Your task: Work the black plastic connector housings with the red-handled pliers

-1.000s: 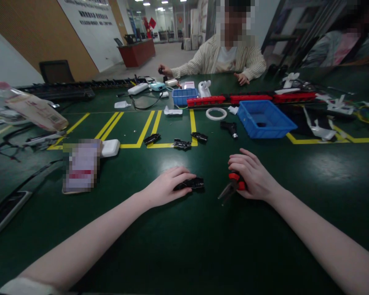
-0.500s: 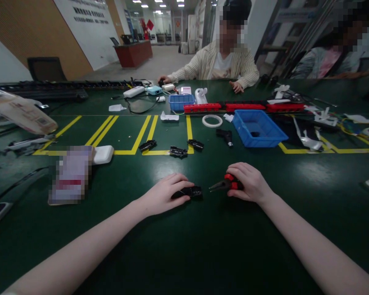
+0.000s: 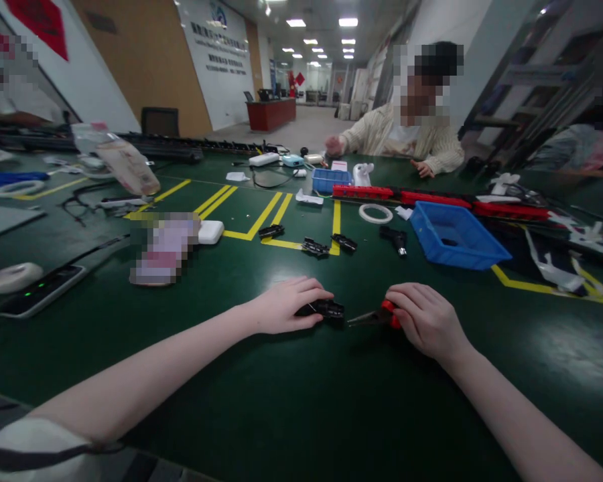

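My left hand [image 3: 286,306] rests on the green table [image 3: 291,402], fingers closed over a small black part [image 3: 326,309] that it pins flat. My right hand [image 3: 425,319] grips red-handled needle-nose pliers [image 3: 374,317]. Their dark jaws point left, with the tips almost touching the right end of the black part. Three more black parts [image 3: 315,247] lie farther back along a yellow floor-style line.
A blue bin [image 3: 457,235] stands back right, with a white tape ring [image 3: 375,213] and a black tool [image 3: 395,239] beside it. Red strips [image 3: 422,198] and a small blue tray [image 3: 329,179] lie beyond. A phone [image 3: 43,290] lies at left. A person in a striped shirt [image 3: 407,137] sits opposite.
The pliers swung from pointing down-left to pointing left, and their tips closed in on the black part. My view turned left, showing more of the table's left side.
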`<action>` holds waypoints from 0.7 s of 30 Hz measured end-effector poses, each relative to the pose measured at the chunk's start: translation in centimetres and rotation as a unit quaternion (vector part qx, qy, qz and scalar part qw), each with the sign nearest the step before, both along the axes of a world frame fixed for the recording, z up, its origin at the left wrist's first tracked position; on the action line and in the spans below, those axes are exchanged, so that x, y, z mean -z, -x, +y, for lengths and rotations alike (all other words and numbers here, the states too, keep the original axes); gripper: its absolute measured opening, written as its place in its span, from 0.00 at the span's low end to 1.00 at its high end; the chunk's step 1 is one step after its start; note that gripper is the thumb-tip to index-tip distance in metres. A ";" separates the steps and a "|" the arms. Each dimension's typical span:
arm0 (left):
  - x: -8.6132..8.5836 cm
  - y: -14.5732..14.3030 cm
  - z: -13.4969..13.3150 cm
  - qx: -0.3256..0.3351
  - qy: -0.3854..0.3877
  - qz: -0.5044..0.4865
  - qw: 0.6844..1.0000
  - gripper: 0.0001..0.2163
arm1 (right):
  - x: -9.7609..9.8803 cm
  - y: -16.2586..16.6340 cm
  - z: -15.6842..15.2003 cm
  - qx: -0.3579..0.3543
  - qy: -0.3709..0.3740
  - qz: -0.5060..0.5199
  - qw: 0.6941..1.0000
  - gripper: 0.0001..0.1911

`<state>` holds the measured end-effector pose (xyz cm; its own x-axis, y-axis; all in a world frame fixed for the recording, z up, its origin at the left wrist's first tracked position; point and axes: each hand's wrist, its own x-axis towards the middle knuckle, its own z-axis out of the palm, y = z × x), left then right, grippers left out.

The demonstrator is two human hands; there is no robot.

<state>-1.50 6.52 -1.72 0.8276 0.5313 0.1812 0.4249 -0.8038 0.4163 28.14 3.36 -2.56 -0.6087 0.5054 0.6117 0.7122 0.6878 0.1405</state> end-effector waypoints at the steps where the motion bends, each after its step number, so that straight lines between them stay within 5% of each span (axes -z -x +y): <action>1: 0.1 0.0 0.0 0.004 -0.010 -0.002 1.000 0.17 | 0.0 0.1 0.1 0.001 -0.008 0.007 1.000 0.10; 5: 0.3 -0.1 0.1 0.006 -0.034 -0.011 0.999 0.16 | 0.3 0.5 0.5 0.027 -0.012 0.034 0.999 0.10; 12: 0.6 -0.2 0.3 -0.051 -0.034 -0.033 0.998 0.16 | 0.9 0.4 1.1 0.098 0.123 0.113 0.981 0.16; 21: 0.6 -1.2 0.5 -0.093 -0.073 0.033 0.992 0.19 | 1.2 2.9 3.0 0.082 0.123 0.107 0.983 0.18</action>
<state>-0.34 6.98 -2.31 0.7301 0.6482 0.2162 0.5943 -0.7585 0.2672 25.20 6.32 -3.71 -0.3775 0.7351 0.5631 0.8120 0.5552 -0.1803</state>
